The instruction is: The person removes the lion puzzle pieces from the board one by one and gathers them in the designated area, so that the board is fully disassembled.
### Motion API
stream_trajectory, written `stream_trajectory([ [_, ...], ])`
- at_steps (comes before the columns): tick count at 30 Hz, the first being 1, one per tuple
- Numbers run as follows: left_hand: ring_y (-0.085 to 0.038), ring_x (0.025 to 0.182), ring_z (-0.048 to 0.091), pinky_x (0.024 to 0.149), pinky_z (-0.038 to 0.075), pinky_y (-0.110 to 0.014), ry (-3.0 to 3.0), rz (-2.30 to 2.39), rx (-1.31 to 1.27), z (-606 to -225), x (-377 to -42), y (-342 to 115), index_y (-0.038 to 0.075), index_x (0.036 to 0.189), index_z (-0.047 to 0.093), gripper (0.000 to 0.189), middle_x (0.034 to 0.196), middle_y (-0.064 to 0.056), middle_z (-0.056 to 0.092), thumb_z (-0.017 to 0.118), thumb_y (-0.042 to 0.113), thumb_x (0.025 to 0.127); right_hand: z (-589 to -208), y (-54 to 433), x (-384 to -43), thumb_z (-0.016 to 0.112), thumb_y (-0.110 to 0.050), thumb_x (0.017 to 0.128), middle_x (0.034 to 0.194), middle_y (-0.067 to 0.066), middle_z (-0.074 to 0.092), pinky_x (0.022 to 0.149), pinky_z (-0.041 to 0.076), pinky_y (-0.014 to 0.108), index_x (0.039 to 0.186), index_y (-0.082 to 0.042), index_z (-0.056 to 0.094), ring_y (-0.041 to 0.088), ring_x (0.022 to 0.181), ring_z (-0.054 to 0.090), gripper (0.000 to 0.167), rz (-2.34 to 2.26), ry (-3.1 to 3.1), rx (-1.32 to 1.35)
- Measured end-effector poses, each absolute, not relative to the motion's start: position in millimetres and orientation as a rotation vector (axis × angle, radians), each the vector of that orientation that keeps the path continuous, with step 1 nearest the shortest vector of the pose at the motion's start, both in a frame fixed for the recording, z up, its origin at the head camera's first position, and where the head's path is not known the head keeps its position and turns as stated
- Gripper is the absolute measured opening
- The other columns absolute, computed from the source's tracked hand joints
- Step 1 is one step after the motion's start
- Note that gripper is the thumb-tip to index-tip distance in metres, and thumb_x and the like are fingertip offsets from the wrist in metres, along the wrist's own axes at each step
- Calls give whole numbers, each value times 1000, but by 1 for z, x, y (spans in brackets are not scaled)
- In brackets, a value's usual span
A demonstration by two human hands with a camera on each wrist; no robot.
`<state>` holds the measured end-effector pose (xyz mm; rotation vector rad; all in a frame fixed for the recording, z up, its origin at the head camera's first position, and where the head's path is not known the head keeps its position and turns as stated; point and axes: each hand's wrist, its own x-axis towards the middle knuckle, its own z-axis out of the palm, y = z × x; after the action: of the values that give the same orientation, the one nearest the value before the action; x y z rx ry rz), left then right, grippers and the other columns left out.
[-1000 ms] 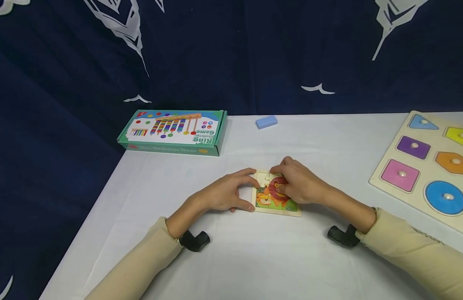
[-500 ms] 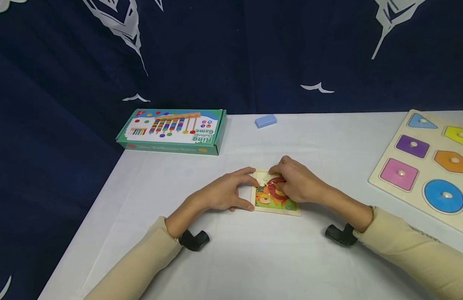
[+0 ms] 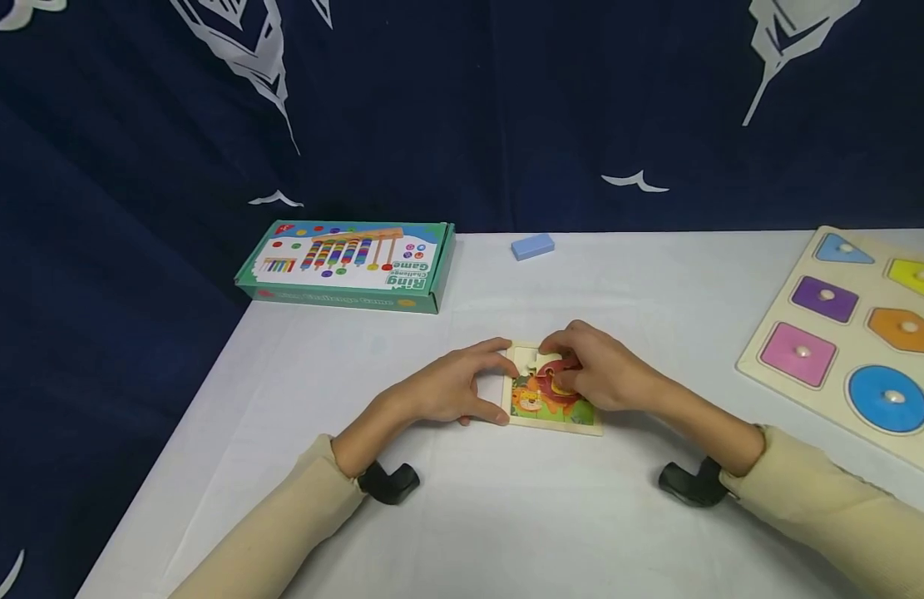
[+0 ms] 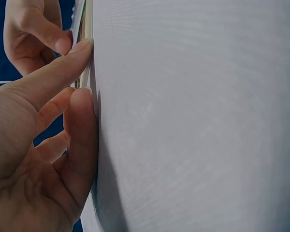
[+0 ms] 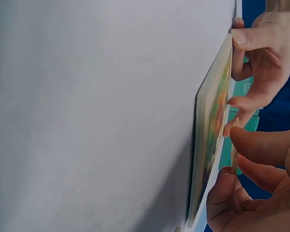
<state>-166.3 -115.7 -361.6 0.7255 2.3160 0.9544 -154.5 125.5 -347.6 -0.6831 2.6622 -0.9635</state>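
A small wooden jigsaw board [image 3: 555, 428] with a lion picture lies on the white table between my hands. My left hand [image 3: 450, 387] holds its left side, thumb at the near corner and fingertips along the upper part. Over the board's upper right, my right hand [image 3: 611, 374] pinches a thin puzzle piece [image 5: 234, 157] between thumb and fingers. In the right wrist view that piece stands edge-on, slightly above the board. A pale part of the tray shows at the board's upper left. My right fingers hide the upper right corner in the head view.
A green ring game box [image 3: 345, 258] sits at the back left, and a blue block [image 3: 532, 246] at the back. On the right lies a large shape board [image 3: 776, 374] with knobbed pieces. A dark blue curtain [image 3: 462, 108] hangs behind the table.
My right hand has shifted slightly to the right with the puzzle piece, and more of the gap at the board's upper part shows. My left hand keeps its place.
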Motion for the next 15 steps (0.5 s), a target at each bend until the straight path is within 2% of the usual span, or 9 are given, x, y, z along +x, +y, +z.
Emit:
stream_trajectory([
  [6,-18,48,57,62,50,-29,2324,951,730,-361,-167,-116,17,128,63,51,160,1,26,84,20,81,-344,131,-149,68,2,88,102,9,57,80,46,40,120,4,64,23,89,52,32,-1018,2676,-693],
  [15,-18,47,55,55,49,-28,2315,967,712,-363,-166,-115,17,127,64,52,160,1,26,85,18,80,-344,156,-141,67,3,87,101,8,57,78,44,40,120,4,63,22,89,50,33,-1026,2724,-698],
])
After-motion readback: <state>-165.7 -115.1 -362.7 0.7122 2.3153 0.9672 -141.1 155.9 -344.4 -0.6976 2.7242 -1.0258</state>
